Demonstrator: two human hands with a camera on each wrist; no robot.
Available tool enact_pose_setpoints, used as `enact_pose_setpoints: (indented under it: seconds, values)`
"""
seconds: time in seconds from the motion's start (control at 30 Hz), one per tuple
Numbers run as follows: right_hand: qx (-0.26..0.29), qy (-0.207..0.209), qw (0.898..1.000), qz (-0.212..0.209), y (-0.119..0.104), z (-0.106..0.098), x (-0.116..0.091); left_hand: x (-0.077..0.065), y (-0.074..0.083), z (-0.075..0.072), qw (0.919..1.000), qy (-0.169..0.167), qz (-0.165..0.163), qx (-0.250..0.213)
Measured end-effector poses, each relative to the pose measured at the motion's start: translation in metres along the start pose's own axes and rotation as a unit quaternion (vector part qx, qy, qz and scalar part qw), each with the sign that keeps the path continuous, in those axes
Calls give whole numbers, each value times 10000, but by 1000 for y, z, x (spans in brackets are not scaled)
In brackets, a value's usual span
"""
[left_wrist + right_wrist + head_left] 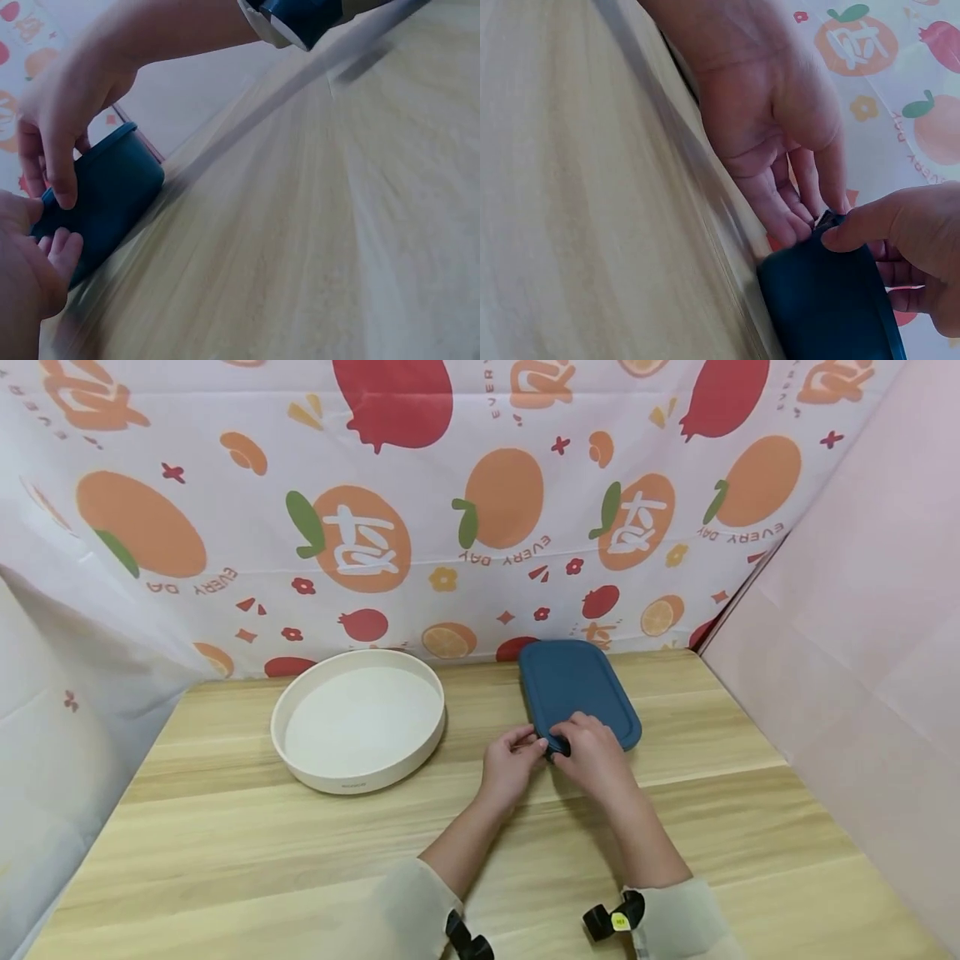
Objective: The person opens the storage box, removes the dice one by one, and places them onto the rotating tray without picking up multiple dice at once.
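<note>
A dark blue rectangular food container [120,191] stands on the table, covered by a matching lid [577,681] with a raised rim. Both hands meet at its near left corner in the head view. My right hand [596,758] pinches the lid there, where the edge looks bent up and dark. Beside it my left hand [512,768] holds the same corner between thumb and fingers. The right wrist view shows the fingertips close together at the container's corner [829,285]. What is inside the container is hidden.
A round cream tray [363,722] with a low wall sits left of the container. The wooden table [300,852] meets a fruit-print cloth [442,527] at the back. A pale wall [847,610] rises on the right.
</note>
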State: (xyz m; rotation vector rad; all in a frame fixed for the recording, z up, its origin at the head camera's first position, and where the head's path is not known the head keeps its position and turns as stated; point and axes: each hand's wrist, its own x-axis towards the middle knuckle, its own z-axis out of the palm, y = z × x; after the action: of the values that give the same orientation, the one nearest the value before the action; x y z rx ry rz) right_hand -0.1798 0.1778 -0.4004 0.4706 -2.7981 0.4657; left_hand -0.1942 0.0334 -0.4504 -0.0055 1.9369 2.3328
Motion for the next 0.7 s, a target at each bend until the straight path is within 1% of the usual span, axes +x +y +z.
enact_pose_setpoints:
  seconds: [0.1, 0.23, 0.33, 0.5, 0.7]
  values:
    - [-154, 208, 9994, -225, 0, 1, 1, 0, 0, 3, 9998, 44, -10, -182]
    - [-332, 427, 9975, -454, 1, 2, 1, 1, 0, 3, 9999, -10, 15, -104]
    - [-431, 471, 9967, -502, 1, 1, 0, 0, -1, 3, 10000, -91, 23, -1]
    - [-494, 367, 9969, -498, 3, -1, -1, 0, -2, 1, 9997, -224, -14, 76]
    - [-282, 87, 9991, -311, 4, -6, 0, -2, -1, 1, 9997, -202, -94, -23]
